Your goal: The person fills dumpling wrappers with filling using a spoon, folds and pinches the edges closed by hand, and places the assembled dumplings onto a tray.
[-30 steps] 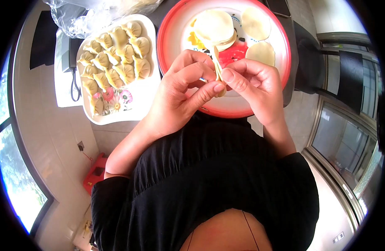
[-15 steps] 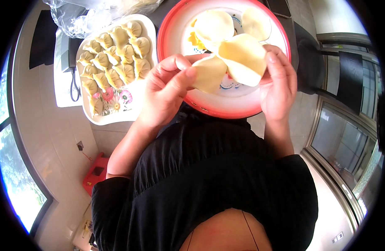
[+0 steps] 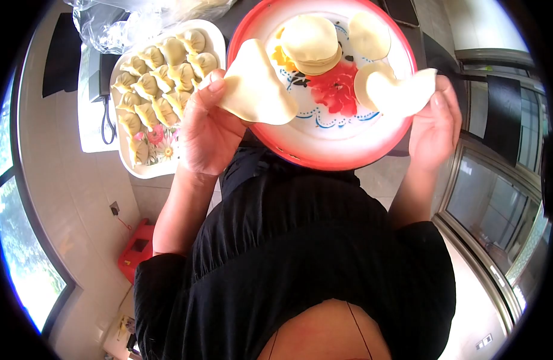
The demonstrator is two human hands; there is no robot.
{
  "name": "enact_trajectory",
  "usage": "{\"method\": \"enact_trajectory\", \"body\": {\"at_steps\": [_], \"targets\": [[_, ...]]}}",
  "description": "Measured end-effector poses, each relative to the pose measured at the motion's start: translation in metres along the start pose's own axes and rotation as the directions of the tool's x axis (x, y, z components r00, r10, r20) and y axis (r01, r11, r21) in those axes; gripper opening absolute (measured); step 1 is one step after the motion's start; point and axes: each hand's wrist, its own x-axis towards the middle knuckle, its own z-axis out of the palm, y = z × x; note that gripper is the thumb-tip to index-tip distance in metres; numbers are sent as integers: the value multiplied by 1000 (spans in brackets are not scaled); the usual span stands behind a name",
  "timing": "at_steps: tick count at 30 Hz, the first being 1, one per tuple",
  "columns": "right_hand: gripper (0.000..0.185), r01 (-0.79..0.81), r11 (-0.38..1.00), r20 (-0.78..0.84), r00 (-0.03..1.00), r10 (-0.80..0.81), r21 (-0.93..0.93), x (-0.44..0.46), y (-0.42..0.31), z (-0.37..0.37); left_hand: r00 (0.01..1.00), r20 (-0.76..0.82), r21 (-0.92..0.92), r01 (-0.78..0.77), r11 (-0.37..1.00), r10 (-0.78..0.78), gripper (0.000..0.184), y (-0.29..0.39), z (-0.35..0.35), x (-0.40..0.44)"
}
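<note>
Dough wrapper (image 3: 255,87), pinched at its edge by the left hand (image 3: 209,133), droops over the left rim of the red-edged plate (image 3: 315,157), while the right hand (image 3: 435,126) pinches a second wrapper (image 3: 408,95) above the plate's right side. Beyond lie loose wrappers (image 3: 370,37) and a stack of wrappers (image 3: 310,43); pleated dumplings (image 3: 163,78) fill most of the tray (image 3: 219,47) to the left.

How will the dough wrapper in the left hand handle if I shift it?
The wrapper is probably floppy: it bends out of flat, pinched by the left hand at one side. Its thin sheet suggests little weight, and might tear if pulled.
</note>
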Motion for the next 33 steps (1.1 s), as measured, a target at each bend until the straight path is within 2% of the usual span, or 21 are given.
{"method": "enact_trajectory", "body": {"at_steps": [3, 4, 5, 7, 10, 12, 13, 15, 16, 19, 20, 23, 26, 28, 29, 31, 32, 33], "targets": [[26, -244, 968, 9, 970, 244, 54, -6, -8, 4, 1000, -21, 10, -5, 1000, 5, 20, 4, 1, -1], [26, -344, 937, 48, 937, 346, -53, -1, -11, 5, 1000, -4, -9, -4, 1000, 4, 21, 5, 1, -1], [22, -428, 842, 50, 882, 468, -328, 2, -14, -2, 1000, 14, -28, -3, 1000, 4, 21, 6, 0, -1], [29, -188, 797, 40, 966, 257, -575, 4, 2, 6, 995, 92, -21, 25, 999, -23, 21, 8, 6, -3], [36, -199, 928, 94, 966, 239, -314, 6, -7, 32, 978, 202, -16, 66, 998, -61, 22, 3, 8, -1], [43, -92, 967, 219, 965, 146, -239, 5, -1, 56, 950, 295, 37, 98, 995, -104, 27, 0, 4, 3], [46, -40, 980, 280, 955, 95, -196, 6, 3, 66, 945, 305, 78, 101, 992, -120, 22, 0, 7, 3], [52, -186, 983, 366, 914, 176, -8, 3, 6, 79, 935, 322, 159, 103, 982, -150, 17, -1, 17, 0], [55, -261, 962, 417, 886, 205, 81, 4, 7, 82, 927, 356, 237, 37, 971, -122, 29, 0, 21, -1], [58, -520, 848, 560, 734, 384, 101, 13, -1, 68, 914, 396, 384, -72, 921, -93, 29, 5, 26, -7], [60, -529, 846, 569, 717, 403, 68, 15, 0, 63, 925, 364, 416, -60, 908, -106, 30, 8, 28, -9], [53, -419, 900, 441, 835, 328, 124, 9, 4, 68, 952, 281, 523, -47, 851, -120, 30, 14, 34, -13], [54, -418, 903, 404, 846, 347, 99, 8, -1, 69, 969, 235, 645, -96, 758, -78, 29, 15, 37, -16], [53, -416, 907, 474, 811, 342, 58, 9, -1, 61, 976, 213, 707, -130, 695, -34, 29, 12, 39, -17], [52, -415, 909, 508, 791, 340, 37, 9, -1, 58, 966, 257, 757, -208, 620, 11, 30, 11, 41, -16], [47, -208, 976, 522, 826, 214, -71, 11, 0, 64, 932, 352, 824, -351, 446, 83, 33, 10, 47, -12], [45, -99, 988, 534, 832, 149, -122, 12, 1, 67, 931, 358, 821, -350, 451, 72, 35, 10, 47, -11], [42, -116, 986, 532, 831, 162, -118, 11, 0, 69, 930, 363, 819, -350, 455, 61, 38, 9, 48, -11]]}}
